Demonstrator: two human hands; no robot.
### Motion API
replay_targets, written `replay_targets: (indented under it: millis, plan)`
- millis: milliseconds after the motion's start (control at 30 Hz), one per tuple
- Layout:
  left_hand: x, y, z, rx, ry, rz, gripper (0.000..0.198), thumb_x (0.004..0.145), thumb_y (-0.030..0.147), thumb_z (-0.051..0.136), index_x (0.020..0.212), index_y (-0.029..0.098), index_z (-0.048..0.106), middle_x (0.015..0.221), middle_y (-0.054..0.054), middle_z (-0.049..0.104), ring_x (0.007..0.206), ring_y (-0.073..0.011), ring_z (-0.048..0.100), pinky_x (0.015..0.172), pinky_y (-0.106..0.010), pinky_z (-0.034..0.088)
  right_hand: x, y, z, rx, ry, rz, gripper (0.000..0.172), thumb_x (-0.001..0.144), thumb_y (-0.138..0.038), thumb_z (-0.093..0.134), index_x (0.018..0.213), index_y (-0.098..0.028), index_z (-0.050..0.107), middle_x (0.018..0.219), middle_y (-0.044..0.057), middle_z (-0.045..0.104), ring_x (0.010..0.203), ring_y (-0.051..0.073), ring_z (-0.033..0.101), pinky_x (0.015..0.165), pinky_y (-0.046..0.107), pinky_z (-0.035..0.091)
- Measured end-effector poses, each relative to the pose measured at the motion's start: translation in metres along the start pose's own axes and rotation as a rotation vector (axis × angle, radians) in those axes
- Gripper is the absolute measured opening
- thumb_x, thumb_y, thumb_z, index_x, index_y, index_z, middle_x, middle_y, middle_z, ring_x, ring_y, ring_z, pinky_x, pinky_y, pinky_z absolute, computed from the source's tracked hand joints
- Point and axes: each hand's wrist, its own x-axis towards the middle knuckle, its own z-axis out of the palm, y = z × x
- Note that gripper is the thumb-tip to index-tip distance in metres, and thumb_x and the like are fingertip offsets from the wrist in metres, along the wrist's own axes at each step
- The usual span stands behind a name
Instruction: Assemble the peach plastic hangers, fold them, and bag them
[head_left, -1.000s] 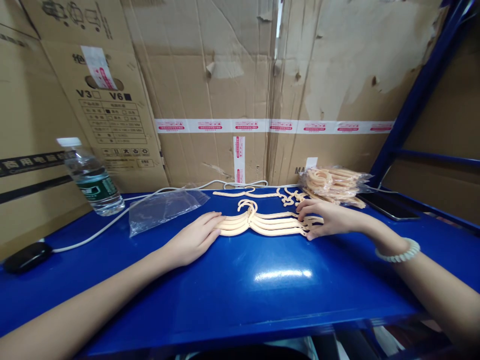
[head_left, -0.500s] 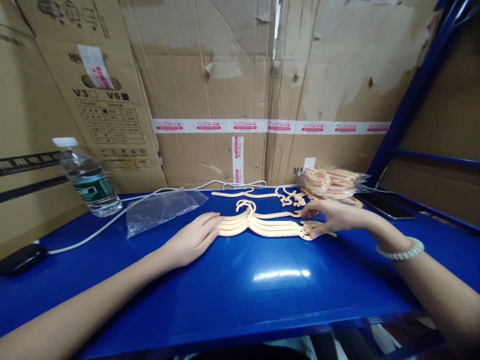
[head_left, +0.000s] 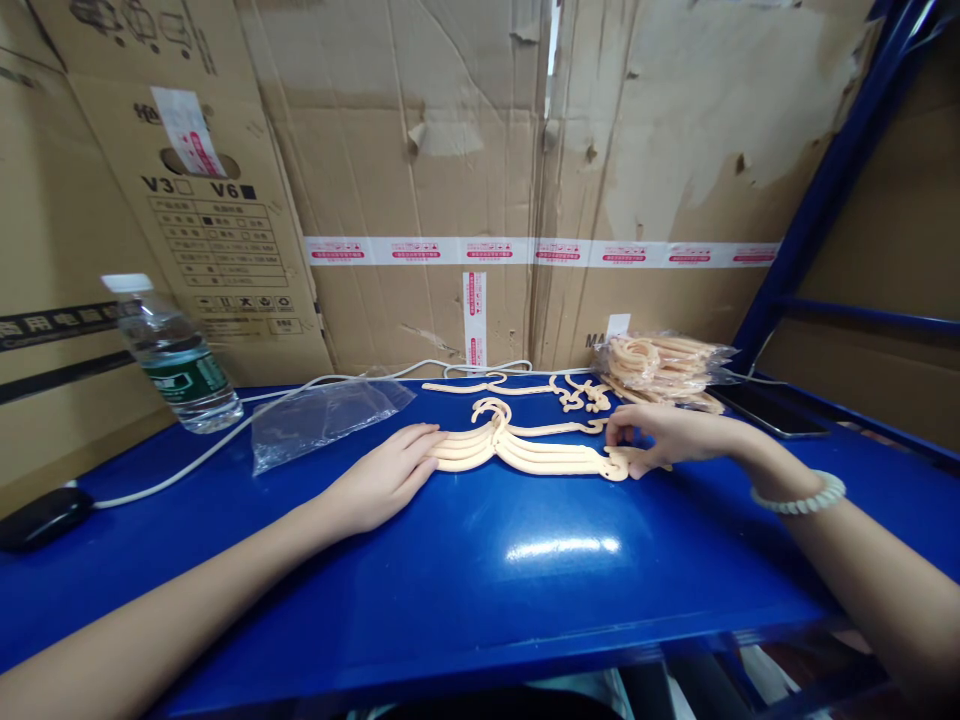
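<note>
Before brown cardboard panels, the glossy blue flat-topped table is carrying a fanned stack of cream-coloured, plastic-looking curved hangers between your hands. Your left hand is lying flat, fingers extended, over their left ends; your right hand is curving half closed at their right ends, whether pinching them I cannot tell.
</note>
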Motion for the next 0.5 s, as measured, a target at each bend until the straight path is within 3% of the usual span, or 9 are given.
replay_targets:
  millis: [200, 500]
  plan:
    - [0.0002, -0.0016, 0.0031, 0.006, 0.031, -0.002, 0.046, 0.099, 0.038, 0.030, 0.133, 0.015, 0.052, 0.140, -0.011, 0.053, 0.131, -0.0257, 0.047, 0.112, -0.044, 0.038, 0.0020, 0.0017, 0.0013, -0.018, -0.003, 0.007, 0.019, 0.076, -0.032, 0.059, 0.086, -0.018, 0.065, 0.083, 0.004, 0.065, 0.074, 0.019, 0.060, 0.062, 0.026, 0.043]
    - [0.0005, -0.0002, 0.0018, 0.007, 0.010, -0.016, 0.047, 0.099, 0.037, 0.029, 0.134, 0.014, 0.051, 0.140, -0.011, 0.052, 0.132, -0.0252, 0.045, 0.113, -0.044, 0.036, 0.0039, 0.0067, 0.0011, -0.054, 0.013, -0.044, 0.018, 0.079, -0.034, 0.061, 0.082, -0.018, 0.069, 0.072, 0.002, 0.067, 0.066, 0.018, 0.061, 0.058, 0.025, 0.042]
